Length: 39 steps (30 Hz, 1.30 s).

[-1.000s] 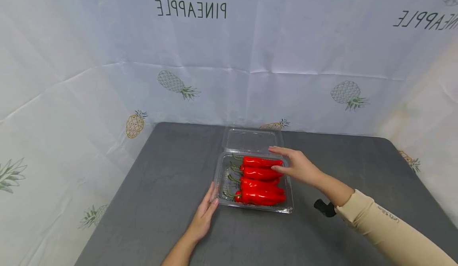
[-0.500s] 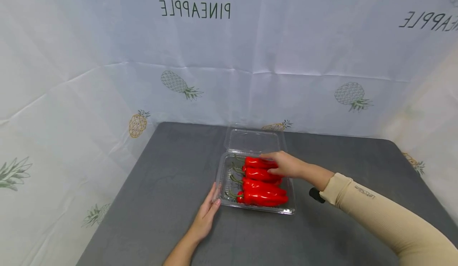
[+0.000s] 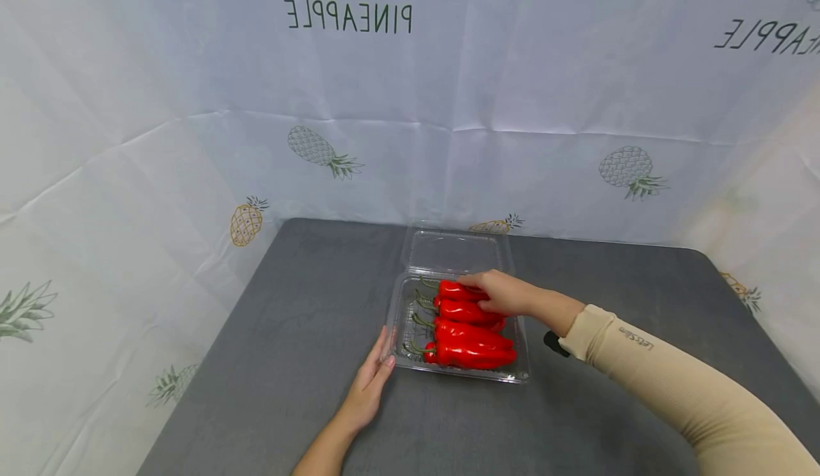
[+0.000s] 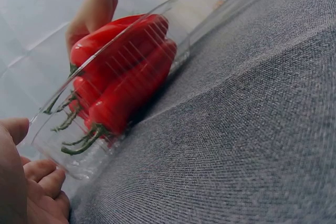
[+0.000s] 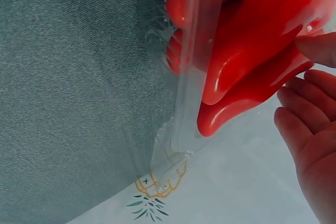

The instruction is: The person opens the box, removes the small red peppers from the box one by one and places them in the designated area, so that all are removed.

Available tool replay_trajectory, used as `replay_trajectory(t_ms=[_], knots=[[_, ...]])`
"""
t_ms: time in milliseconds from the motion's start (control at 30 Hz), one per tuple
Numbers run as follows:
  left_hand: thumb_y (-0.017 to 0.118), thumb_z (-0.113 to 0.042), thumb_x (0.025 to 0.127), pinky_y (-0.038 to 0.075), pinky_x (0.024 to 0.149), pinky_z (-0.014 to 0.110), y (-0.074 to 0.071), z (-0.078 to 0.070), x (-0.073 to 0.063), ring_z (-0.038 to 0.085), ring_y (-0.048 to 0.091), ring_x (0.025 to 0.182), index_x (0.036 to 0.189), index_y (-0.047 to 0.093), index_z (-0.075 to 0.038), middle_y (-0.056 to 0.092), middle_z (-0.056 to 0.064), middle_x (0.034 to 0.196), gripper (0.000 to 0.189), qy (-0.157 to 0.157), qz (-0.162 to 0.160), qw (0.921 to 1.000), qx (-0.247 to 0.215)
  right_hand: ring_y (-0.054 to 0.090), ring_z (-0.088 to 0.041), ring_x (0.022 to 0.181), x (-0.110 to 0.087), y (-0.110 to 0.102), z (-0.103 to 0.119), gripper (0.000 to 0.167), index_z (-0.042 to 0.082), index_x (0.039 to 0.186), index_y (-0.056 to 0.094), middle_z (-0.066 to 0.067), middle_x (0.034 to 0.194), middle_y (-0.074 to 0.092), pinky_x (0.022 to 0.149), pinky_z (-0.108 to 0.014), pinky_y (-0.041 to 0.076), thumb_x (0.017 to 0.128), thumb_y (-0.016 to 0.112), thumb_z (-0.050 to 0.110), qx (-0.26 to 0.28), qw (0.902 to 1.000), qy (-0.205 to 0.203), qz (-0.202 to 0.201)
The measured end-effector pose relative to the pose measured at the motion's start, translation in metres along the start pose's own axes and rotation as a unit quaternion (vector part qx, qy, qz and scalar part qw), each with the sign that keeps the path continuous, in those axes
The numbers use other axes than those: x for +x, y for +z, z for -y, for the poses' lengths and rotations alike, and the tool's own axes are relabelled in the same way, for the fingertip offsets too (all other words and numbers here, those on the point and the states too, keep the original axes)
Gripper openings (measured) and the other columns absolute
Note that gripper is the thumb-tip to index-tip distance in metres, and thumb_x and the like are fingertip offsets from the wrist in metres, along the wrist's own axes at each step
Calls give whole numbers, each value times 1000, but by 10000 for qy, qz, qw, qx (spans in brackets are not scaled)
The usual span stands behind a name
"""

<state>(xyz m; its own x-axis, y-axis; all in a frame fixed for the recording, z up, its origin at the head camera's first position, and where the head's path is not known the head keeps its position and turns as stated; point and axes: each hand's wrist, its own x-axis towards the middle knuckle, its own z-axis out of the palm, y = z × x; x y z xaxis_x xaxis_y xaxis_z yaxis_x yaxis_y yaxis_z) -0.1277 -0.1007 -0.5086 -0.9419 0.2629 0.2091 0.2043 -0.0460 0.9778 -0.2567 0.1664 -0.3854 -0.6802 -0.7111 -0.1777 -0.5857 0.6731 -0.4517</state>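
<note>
Observing from the head view, we find a clear box (image 3: 405, 328) sitting on the grey bench (image 3: 307, 305), its lid (image 3: 458, 250) swung open at the far side. We count 4 red peppers (image 3: 472, 334) in the upper row, lying side by side from near to far, stems (image 4: 96, 132) pointing left. Red shapes also show beneath; we cannot tell how many lie there.

Left hand (image 3: 366, 387): narrow, at the near left corner of the box. In the left wrist view we see the thumb at the rim and the fingers bent against the wall below, so we record it as holding the corner.

Right hand (image 3: 506, 293): narrow, holding the far pepper (image 3: 456, 291) by its right part. Its fingers bend over the far side, the thumb on the near side, next to the 2nd pepper. In the right wrist view we see the same pepper lying between thumb and fingers. That pepper is inside the box.

At the right wrist we note a dark object (image 3: 555, 344) and a beige sleeve (image 3: 698, 390). Behind the bench we see a pale sheet (image 3: 448, 92) printed with pineapples, its lettering mirrored.
</note>
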Motion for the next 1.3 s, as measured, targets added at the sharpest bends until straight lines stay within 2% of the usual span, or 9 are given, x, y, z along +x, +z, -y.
replay_trajectory(t_ms=[267, 533, 767, 1067, 1300], knots=[[36, -8, 100, 22, 101, 3, 0, -1, 0, -12, 23, 130, 146, 6, 7, 17, 32, 148, 57, 11, 23, 10000, -56, 59, -27, 105, 5, -5, 1, 53, -4, 132, 47, -19, 126, 58, 83, -36, 53, 80, 54, -12, -48, 9999, 39, 157], [36, -9, 100, 21, 102, 3, -1, -4, 0, -8, 22, 131, 146, 7, 7, 18, 30, 149, 57, -38, 15, 10000, 76, 49, -36, 123, 11, -7, 1, 59, -4, 136, 43, -21, 139, 46, 96, -46, 46, 79, 54, -14, -165, 9989, -114, 419], [36, -8, 100, 21, 102, 3, -1, -3, 0, -9, 22, 131, 146, 7, 7, 19, 30, 148, 56, 0, 10, 10000, 80, 36, -36, 134, 18, -6, 1, 70, 1, 143, 34, -18, 150, 32, 105, -48, 37, 78, 52, -18, -218, 9968, -13, 774], [36, -7, 100, 21, 102, 3, 0, -2, 0, -11, 23, 130, 146, 9, 8, 20, 32, 147, 56, 53, -20, 9999, 121, 42, -36, 130, 14, 3, -11, 64, 1, 142, 36, -18, 148, 35, 102, -49, 40, 82, 54, -12, 25, 9991, -218, 360], [36, -5, 99, 22, 102, 3, 1, -1, 0, -11, 24, 131, 146, 9, 8, 20, 33, 147, 55, 143, -32, 9998, 116, 45, -37, 128, 11, 10, -14, 63, 0, 141, 37, -19, 144, 42, 101, -49, 41, 82, 56, -11, -112, 9995, -281, 50]])
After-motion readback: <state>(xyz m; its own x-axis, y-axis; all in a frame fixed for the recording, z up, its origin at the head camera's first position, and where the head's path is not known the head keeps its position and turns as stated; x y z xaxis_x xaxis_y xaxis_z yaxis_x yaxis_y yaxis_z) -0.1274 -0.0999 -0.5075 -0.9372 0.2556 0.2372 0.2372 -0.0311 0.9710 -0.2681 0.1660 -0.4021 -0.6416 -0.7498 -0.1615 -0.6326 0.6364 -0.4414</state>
